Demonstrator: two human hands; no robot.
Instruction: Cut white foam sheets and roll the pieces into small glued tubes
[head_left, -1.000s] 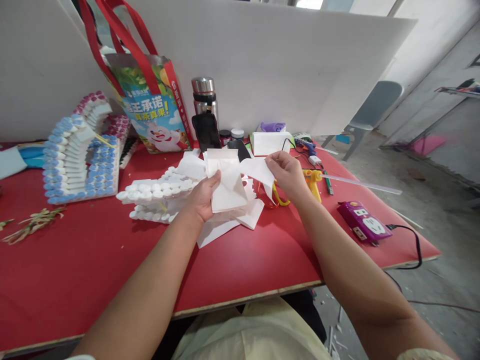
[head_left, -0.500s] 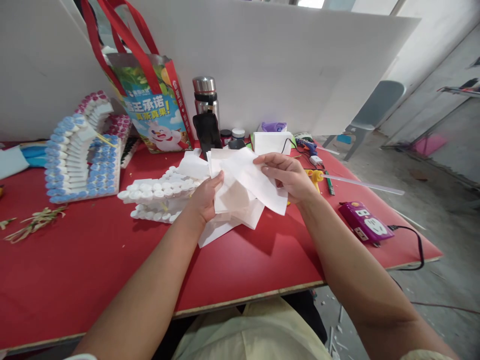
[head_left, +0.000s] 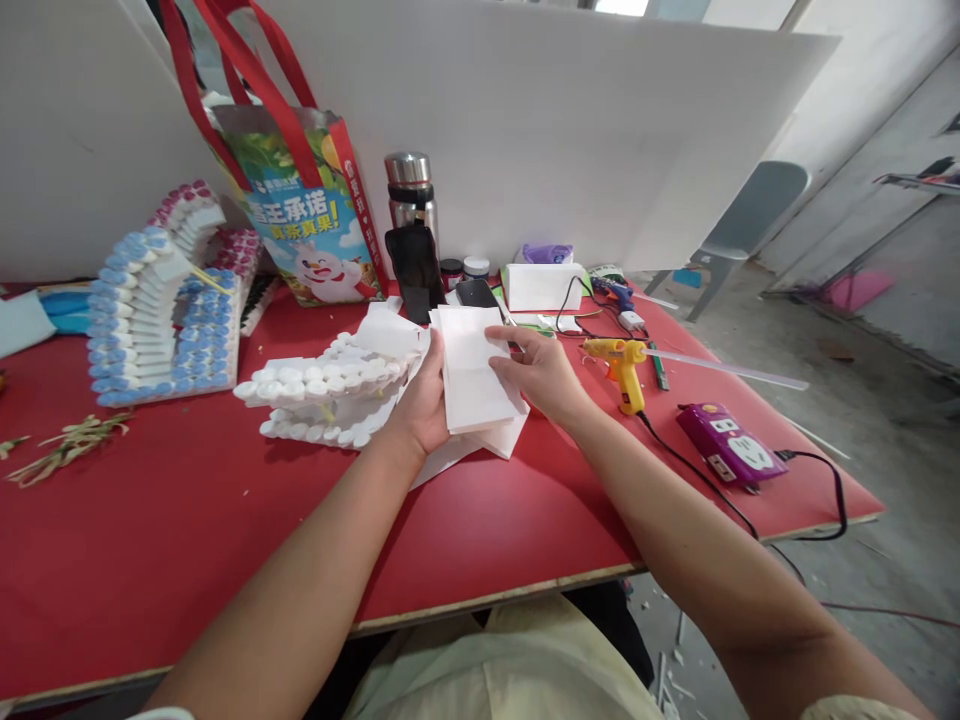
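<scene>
A small stack of creased white paper sheets is in front of me above the red table. My left hand grips its left edge, thumb lying along the side. On the right edge, the thumb and fingertips of my right hand pinch the top paper. More white paper lies loose under the stack. Just left of my left hand rests a white model built of cotton-swab-like rounded tips, in two tiers, with a paper piece leaning over it.
A yellow hot glue gun with a long clear stick and a purple power socket lie to the right. Behind stand a steel flask, a phone and a printed bag. A blue-and-white model stands left.
The spread sheet in my right hand has swung left onto the stack, which is now neater and more upright. My right hand moved left and slightly down, uncovering the glue gun.
</scene>
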